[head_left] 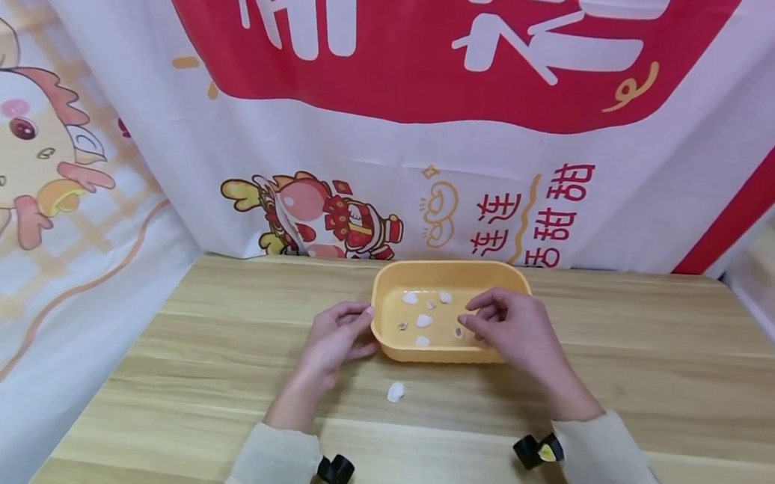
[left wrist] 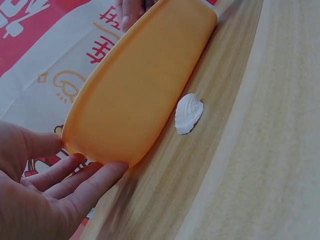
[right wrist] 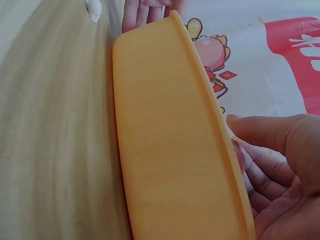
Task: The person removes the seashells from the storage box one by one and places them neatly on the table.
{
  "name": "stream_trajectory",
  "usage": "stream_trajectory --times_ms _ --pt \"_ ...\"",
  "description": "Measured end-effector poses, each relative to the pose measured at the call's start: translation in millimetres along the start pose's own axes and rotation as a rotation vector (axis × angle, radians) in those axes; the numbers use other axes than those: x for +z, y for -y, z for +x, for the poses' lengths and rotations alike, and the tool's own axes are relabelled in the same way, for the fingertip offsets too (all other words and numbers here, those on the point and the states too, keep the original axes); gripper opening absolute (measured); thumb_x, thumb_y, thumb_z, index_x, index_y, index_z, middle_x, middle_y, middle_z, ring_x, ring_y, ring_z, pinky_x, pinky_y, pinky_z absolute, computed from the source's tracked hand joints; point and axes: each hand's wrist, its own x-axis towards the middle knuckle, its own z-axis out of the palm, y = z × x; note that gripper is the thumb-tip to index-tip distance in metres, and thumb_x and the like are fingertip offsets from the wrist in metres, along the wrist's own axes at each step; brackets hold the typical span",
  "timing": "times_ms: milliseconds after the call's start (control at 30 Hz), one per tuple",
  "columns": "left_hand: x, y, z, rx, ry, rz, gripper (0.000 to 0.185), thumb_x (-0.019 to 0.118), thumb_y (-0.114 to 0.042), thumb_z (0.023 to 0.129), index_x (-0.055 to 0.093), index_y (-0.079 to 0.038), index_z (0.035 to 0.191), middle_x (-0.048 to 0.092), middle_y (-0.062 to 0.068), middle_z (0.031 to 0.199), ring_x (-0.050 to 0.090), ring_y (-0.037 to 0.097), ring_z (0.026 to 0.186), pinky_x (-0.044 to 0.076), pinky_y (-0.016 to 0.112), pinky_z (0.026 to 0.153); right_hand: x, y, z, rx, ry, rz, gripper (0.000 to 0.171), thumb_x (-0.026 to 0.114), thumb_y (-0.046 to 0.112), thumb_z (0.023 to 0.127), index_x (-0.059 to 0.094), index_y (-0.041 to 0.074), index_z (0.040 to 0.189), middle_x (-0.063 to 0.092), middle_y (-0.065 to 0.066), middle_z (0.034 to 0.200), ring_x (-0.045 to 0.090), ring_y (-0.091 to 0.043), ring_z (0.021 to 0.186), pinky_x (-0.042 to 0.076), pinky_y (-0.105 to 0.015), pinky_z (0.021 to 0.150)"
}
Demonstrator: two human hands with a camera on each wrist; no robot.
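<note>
Tray (head_left: 445,355) sitting mid-worktop (head_left: 654,381) near the back edge, shells (head_left: 424,320) lying inside. Left hand (head_left: 335,337) touching its left end, fingers relaxed, gripping nothing. Right hand (head_left: 512,331) hovering over the right side, fingers loosely curled, empty. One shell (head_left: 395,392) lying on the worktop just before the tray.

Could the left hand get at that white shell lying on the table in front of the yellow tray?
Probably yes. The left hand rests against the yellow tray, and the white shell lies apart on bare wood just beside it, with nothing between them.
</note>
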Motion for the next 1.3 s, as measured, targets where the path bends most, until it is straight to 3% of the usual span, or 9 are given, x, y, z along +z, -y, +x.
stream_trajectory --times_ms 267,433,767,1100,1300 --pt "1.0 -1.0 -2.6 0.002 -0.003 -0.008 0.036 0.067 -0.018 0.108 0.063 -0.003 0.14 0.066 0.024 0.145 0.069 0.038 0.128 0.068 0.045 0.099 -5 -3 26 0.045 0.108 -0.097 0.018 0.083 0.02 0.095 0.076 0.005 0.102 0.075 -0.007 0.086 0.067 -0.015 0.073 0.057 -0.027 0.064" --pt "1.5 -1.9 -2.7 0.008 0.007 -0.011 0.037 0.066 -0.018 0.108 0.062 -0.002 0.141 0.065 0.024 0.146 0.067 0.04 0.131 0.067 0.046 0.1 -2 -10 41 0.074 0.173 -0.1 0.013 0.082 0.014 0.094 0.076 0.003 0.099 0.074 -0.008 0.088 0.065 -0.017 0.078 0.056 -0.026 0.068" --pt "3.3 0.2 -2.3 0.015 0.011 -0.009 0.038 0.065 -0.017 0.109 0.061 0.0 0.142 0.065 0.025 0.145 0.068 0.04 0.13 0.068 0.045 0.099 4 -20 52 0.108 0.187 -0.152 0.005 0.08 0.004 0.088 0.076 0.004 0.092 0.072 -0.006 0.084 0.062 -0.017 0.077 0.052 -0.024 0.064" --pt "3.2 0.2 -3.5 0.011 0.008 -0.007 0.037 0.065 -0.017 0.109 0.061 0.0 0.142 0.065 0.025 0.144 0.069 0.039 0.128 0.068 0.045 0.098 9 -20 52 0.206 0.207 -0.211 0.012 0.086 0.013 0.091 0.075 0.008 0.092 0.07 -0.008 0.091 0.061 -0.022 0.085 0.049 -0.026 0.07" --pt "3.1 0.9 -4.9 0.021 0.01 -0.005 0.038 0.064 -0.019 0.11 0.06 0.001 0.142 0.065 0.027 0.144 0.069 0.04 0.128 0.068 0.046 0.098 12 -21 53 0.199 0.205 -0.25 0.015 0.086 0.017 0.092 0.073 0.009 0.09 0.068 -0.008 0.089 0.06 -0.023 0.085 0.048 -0.027 0.07"
